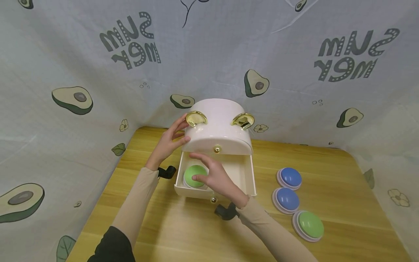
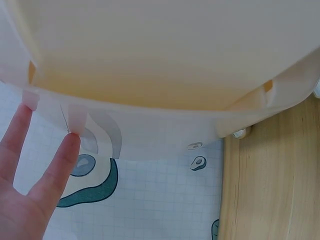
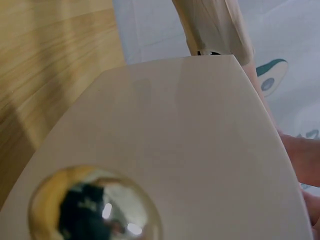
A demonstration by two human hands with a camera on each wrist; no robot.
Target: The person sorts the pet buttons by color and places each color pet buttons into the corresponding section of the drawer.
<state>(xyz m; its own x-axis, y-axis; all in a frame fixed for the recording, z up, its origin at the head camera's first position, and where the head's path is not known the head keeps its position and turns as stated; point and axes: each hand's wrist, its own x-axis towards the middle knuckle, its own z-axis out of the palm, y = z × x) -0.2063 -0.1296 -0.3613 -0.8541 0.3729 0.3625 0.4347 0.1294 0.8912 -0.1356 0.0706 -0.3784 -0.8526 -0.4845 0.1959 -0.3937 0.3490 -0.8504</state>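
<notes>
A white box [image 1: 217, 120] with gold ear-shaped pieces stands on the table, its lower drawer [image 1: 243, 178] pulled out. My left hand [image 1: 168, 143] rests against the box's left side, thumb and fingers spread. In the left wrist view, fingertips of the left hand [image 2: 37, 192] touch the glossy white wall. Over the drawer reaches my right hand [image 1: 217, 176], thumb and forefinger apart. Its thumb overlaps a green domed button [image 1: 193, 171] lying in the drawer's left part. The right wrist view shows the drawer front with a gold knob [image 3: 95, 207]; the right hand is hidden there.
On the table [image 1: 157, 233], right of the box, lie two blue domed buttons, one farther back [image 1: 290, 177] and one nearer [image 1: 287, 199], and another green button [image 1: 311, 224]. A pale cloth [image 1: 209, 47] printed with avocados hangs behind and around the table.
</notes>
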